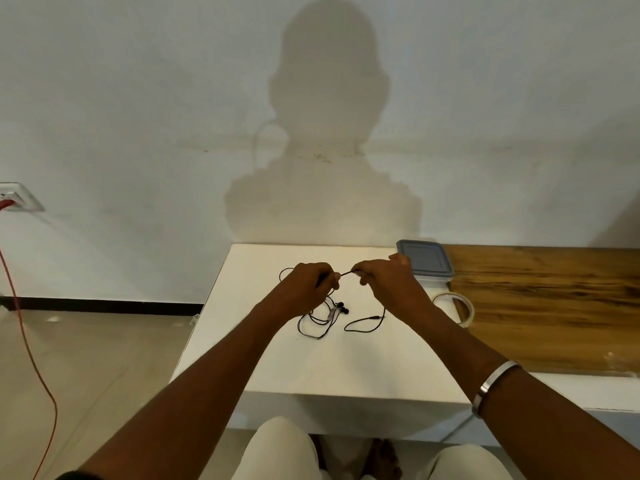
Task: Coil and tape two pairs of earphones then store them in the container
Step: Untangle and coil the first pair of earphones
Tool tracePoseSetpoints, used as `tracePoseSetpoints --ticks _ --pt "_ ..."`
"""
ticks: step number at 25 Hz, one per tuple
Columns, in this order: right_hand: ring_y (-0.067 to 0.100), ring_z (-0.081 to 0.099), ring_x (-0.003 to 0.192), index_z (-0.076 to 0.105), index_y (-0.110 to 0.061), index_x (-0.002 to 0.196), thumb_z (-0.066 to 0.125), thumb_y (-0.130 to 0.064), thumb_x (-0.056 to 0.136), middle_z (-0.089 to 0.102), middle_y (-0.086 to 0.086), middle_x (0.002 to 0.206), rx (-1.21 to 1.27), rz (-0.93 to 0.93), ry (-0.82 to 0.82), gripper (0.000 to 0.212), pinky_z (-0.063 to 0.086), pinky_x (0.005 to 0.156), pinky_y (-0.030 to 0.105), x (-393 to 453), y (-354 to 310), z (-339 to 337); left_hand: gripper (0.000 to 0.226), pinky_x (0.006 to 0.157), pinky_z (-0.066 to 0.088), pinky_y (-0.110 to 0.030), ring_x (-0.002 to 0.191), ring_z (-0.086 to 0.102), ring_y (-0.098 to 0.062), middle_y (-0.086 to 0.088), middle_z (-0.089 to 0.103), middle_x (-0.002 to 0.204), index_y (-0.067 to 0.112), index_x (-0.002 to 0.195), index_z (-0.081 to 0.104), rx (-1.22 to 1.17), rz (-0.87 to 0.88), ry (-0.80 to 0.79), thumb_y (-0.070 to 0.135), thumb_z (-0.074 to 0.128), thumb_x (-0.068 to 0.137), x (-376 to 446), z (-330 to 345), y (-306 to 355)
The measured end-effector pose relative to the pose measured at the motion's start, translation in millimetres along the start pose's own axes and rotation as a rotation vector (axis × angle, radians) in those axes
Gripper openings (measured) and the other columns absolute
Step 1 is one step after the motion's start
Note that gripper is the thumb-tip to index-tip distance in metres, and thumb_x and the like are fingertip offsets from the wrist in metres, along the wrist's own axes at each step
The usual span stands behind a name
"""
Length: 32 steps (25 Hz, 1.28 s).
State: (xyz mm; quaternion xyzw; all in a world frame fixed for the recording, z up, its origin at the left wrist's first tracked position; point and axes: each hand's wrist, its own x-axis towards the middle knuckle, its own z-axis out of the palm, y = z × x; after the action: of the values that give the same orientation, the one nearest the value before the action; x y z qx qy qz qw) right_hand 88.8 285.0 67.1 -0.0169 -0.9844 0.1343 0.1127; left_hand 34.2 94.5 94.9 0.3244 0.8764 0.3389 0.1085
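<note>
Black earphones [323, 318] lie in a loose tangle on the white table [277, 358], their buds near the middle. A short stretch of the black cable runs taut between my two hands above the table. My left hand [311, 282] pinches one end of that stretch, and my right hand [384, 277] pinches the other. A plug end [375, 317] trails on the table below my right hand. A clear container with a grey-blue lid [425, 259] stands shut at the back right. A roll of pale tape [453, 306] lies in front of it. Whether the tangle holds one pair or two I cannot tell.
A wood-grain surface [554, 306] adjoins the white table on the right. The wall stands just behind the table. At the left, a red cable [31, 348] hangs from a wall socket [17, 197] to the tiled floor. My knees show under the front edge.
</note>
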Motion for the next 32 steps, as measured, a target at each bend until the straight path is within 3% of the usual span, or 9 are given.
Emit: tracePoseSetpoints --ticks 4,7,10,13,17,20,22,26,32 --pt "0.015 0.066 0.089 0.066 -0.023 0.112 0.052 -0.013 0.096 0.072 -0.006 0.092 0.053 0.146 0.113 0.024 0.026 0.095 0.034 -8 19 -7 0.030 0.051 0.033 -0.026 0.049 0.040 -0.013 0.006 0.052 0.057 0.017 0.083 0.064 -0.005 -0.042 -0.008 0.033 0.045 0.100 -3 -2 -7" --pt "0.018 0.064 0.094 0.064 -0.022 0.113 0.047 -0.025 0.099 0.071 -0.004 0.101 0.044 0.220 0.066 0.023 0.026 0.097 0.037 -11 19 -11 0.030 0.049 0.034 -0.022 0.049 0.043 -0.013 0.002 0.057 0.064 0.015 0.084 0.064 -0.028 -0.037 -0.011 0.031 0.045 0.100 -3 -3 -7" --pt "0.016 0.053 0.116 0.052 -0.025 0.128 0.052 -0.031 0.095 0.059 -0.005 0.124 0.042 0.179 0.004 0.034 0.024 0.102 0.040 -13 11 -9 0.028 0.044 0.033 -0.012 0.044 0.044 -0.003 0.012 0.058 0.067 0.016 0.082 0.064 -0.029 -0.023 -0.007 0.028 0.045 0.100 -2 -1 0" --pt "0.015 0.036 0.133 0.037 -0.026 0.140 0.057 -0.033 0.091 0.042 -0.005 0.142 0.070 0.019 -0.020 0.053 0.018 0.110 0.042 -12 -4 -7 0.029 0.045 0.029 -0.014 0.042 0.040 -0.004 0.010 0.047 0.053 0.015 0.083 0.064 -0.008 0.005 -0.020 0.029 0.046 0.100 0 0 10" --pt "0.011 0.058 0.108 0.057 -0.024 0.119 0.045 -0.021 0.098 0.067 -0.008 0.111 0.070 -0.141 -0.039 0.024 0.017 0.112 0.038 -4 -19 -11 0.028 0.049 0.034 -0.016 0.055 0.050 -0.012 0.004 0.054 0.062 0.013 0.085 0.064 0.018 0.046 -0.023 0.028 0.046 0.100 3 -3 16" --pt "0.012 0.062 0.098 0.060 -0.022 0.119 0.044 -0.011 0.098 0.072 -0.007 0.094 -0.010 -0.092 0.008 0.028 0.018 0.109 0.035 2 -10 -13 0.029 0.065 0.050 -0.038 0.075 0.065 -0.030 -0.012 0.068 0.080 0.024 0.080 0.063 0.002 0.015 -0.031 0.036 0.046 0.099 4 -9 12" --pt "0.012 0.063 0.093 0.062 -0.021 0.118 0.048 -0.010 0.097 0.072 -0.007 0.090 0.006 0.000 0.105 0.028 0.023 0.105 0.036 2 3 -16 0.030 0.059 0.045 -0.034 0.064 0.059 -0.028 -0.015 0.067 0.080 0.028 0.076 0.061 0.021 -0.007 -0.015 0.039 0.045 0.099 4 -15 9" --pt "0.018 0.066 0.083 0.066 -0.019 0.113 0.056 -0.009 0.093 0.073 -0.004 0.085 -0.004 0.124 0.201 0.024 0.033 0.093 0.038 -4 26 -19 0.032 0.043 0.033 -0.011 0.045 0.043 -0.004 -0.004 0.057 0.066 0.019 0.084 0.065 0.010 -0.025 0.008 0.039 0.045 0.099 2 -23 9" --pt "0.021 0.063 0.086 0.068 -0.017 0.107 0.056 -0.007 0.092 0.071 0.000 0.086 0.009 0.251 0.281 0.021 0.029 0.094 0.038 -14 32 -25 0.031 0.043 0.030 -0.015 0.044 0.033 -0.008 0.005 0.040 0.053 0.020 0.083 0.065 0.029 -0.010 0.044 0.038 0.046 0.099 4 -31 9"
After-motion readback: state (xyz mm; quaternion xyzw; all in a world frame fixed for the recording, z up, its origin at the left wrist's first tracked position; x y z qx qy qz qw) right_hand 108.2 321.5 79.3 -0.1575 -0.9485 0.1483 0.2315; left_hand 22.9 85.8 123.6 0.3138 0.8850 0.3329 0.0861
